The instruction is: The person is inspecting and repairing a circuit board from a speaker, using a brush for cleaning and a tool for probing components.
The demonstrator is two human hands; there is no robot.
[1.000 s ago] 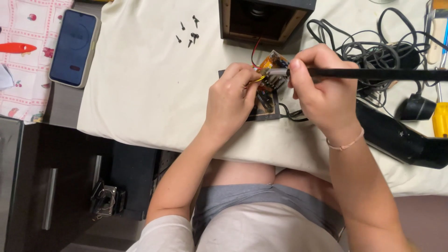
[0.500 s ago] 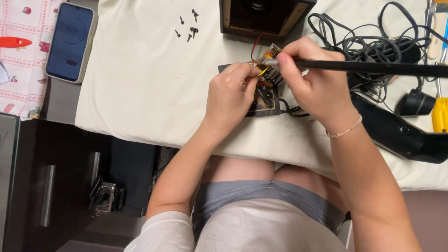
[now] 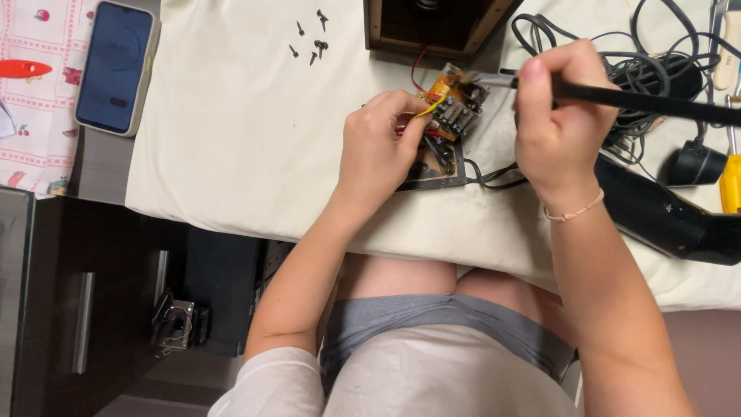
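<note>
Hands over circuit board [image 3: 451, 108], orange-brown, tilted up off cream cloth [image 3: 231, 116] covering surface. Left hand [image 3: 378, 150] curled closed around board's lower edge and its red and yellow wires [image 3: 424, 104], thumb and fingertips pinching near the components. Right hand [image 3: 556, 116] closed in a pen-style grip on black soldering iron [image 3: 633, 99], metal tip touching or just above board's top right corner, cannot tell which; handle running off to the right. Thin bracelet [image 3: 575, 212] on right wrist. Dark flat panel [image 3: 432, 174] under board, mostly hidden by left hand. Wooden speaker box [image 3: 432, 27] just behind board at top edge, red wire leading toward it. Small black screws [image 3: 312, 38] scattered on cloth, well left of box. Smartphone [image 3: 116, 66], screen dark, left of cloth edge beside patterned fabric [image 3: 38, 93]. Tangle of black cables [image 3: 641, 58] right of board, behind iron. Black handheld device [image 3: 664, 220] lying on cloth near right forearm. Yellow tool [image 3: 729, 185] at far right edge. Dark drawer cabinet [image 3: 77, 309] below surface, lower left.
</note>
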